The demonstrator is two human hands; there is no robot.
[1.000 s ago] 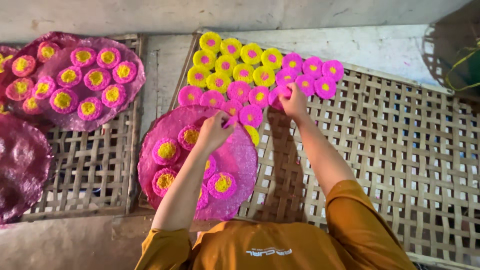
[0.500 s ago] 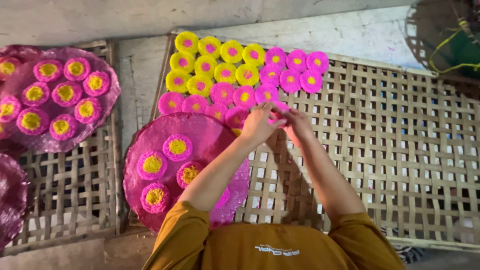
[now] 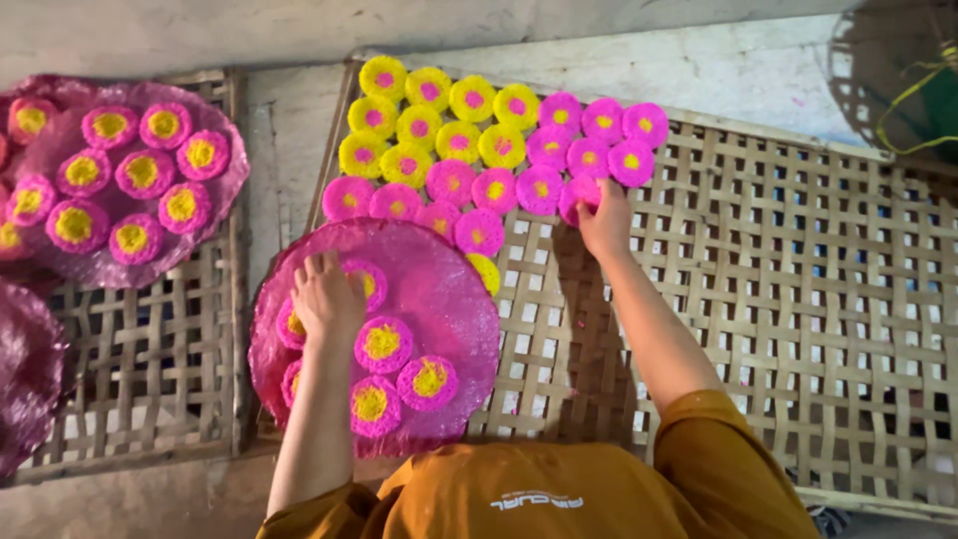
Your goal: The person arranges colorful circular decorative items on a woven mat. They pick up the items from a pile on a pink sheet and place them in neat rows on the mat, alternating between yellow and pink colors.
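The right hand (image 3: 605, 222) pinches a pink disc (image 3: 581, 192) at the woven rack (image 3: 798, 299); the left hand (image 3: 326, 296) rests curled on the pink tray (image 3: 439, 289).

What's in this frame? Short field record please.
left hand: on a pink disc on the round pink tray
right hand: setting a pink disc at the rows' edge
rows: yellow and pink discs on the bamboo rack
far left: second tray with discs
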